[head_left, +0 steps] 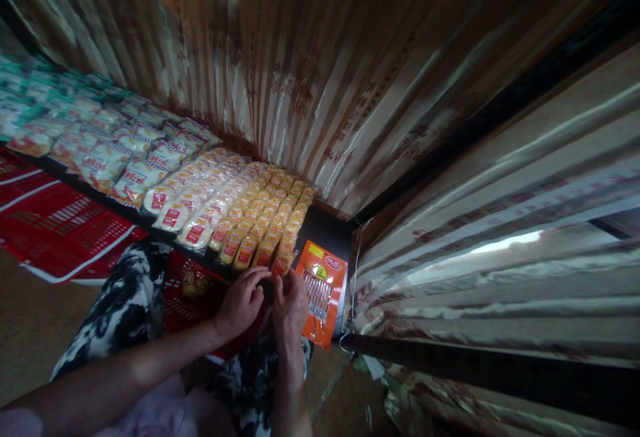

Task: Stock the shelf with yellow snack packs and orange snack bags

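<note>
My left hand (243, 301) is at the front edge of the dark shelf. Its fingers reach toward the near end of a yellow snack packet (283, 261), and its thumb stands apart from them. Close beside it, my right hand (291, 303) has thumb and fingers closed at the lower end of that same packet, the front one in the rightmost row. Rows of similar yellow packets (265, 210) run back from there. Paler round-ended packets (196, 227) lie to their left. An orange flat pouch (320, 290) with a clear window is just right of my right hand.
White-and-red snack bags (133, 180) and green bags (35, 87) fill the shelf's left part. Red plastic baskets (75, 223) sit below its front edge. Pleated curtains (300, 70) hang behind and at the right. Bare dark shelf (327, 227) shows behind the pouch.
</note>
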The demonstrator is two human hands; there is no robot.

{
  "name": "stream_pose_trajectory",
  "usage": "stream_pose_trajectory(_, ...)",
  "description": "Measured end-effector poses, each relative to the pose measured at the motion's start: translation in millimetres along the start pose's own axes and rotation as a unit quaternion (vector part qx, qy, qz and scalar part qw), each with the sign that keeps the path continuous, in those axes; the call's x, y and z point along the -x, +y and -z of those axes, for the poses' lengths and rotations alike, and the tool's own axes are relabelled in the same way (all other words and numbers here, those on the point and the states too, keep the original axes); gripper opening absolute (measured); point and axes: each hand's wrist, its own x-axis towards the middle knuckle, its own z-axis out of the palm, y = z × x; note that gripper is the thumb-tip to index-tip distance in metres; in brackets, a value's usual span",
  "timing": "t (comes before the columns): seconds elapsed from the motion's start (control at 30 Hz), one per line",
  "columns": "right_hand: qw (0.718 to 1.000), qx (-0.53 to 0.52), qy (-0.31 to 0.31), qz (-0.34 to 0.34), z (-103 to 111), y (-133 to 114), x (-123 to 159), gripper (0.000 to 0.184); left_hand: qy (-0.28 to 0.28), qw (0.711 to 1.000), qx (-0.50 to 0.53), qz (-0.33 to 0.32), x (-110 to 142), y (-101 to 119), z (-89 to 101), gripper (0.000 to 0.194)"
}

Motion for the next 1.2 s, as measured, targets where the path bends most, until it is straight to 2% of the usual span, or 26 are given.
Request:
stream_pose_trajectory(0.17,1.000,0.008,0.017,0.011,0,5,-2,0.034,-0.001,1.000,-0.011,-0.004,1,-2,-0.8,0.038)
stream_pose_trajectory(0.53,0.999,0.033,0.003,0.009,-6,1,-7,0.038,0.001,0.999,-0.038,-0.027,2,-9,-2.3,0.036)
stream_pose_trajectory(0.67,0.999,0.039,0.008,0.009,-6,1,-8,0.036,-0.004,0.992,-0.088,-0.088,3,-10,2.3,0.039)
stream_pose_trajectory(0.8,0.999,0.035,0.014,0.012,-7,2,-8,0.037,-0.019,0.974,-0.154,-0.166,-2,-10,7.4,0.044)
stream_pose_trajectory(0.9,0.999,0.026,0.022,0.027,-9,4,-8,0.036,-0.035,0.956,-0.187,-0.222,-10,-14,5.0,0.048)
stream_pose_trajectory(1.0,0.998,0.014,0.031,0.044,-11,5,-8,0.034,-0.021,0.932,-0.234,-0.275,-18,-22,-1.6,0.048)
stream_pose_trajectory(1.2,0.999,-0.013,0.031,0.025,-8,6,-8,0.040,-0.019,0.900,-0.304,-0.312,-23,-40,-9.5,0.049)
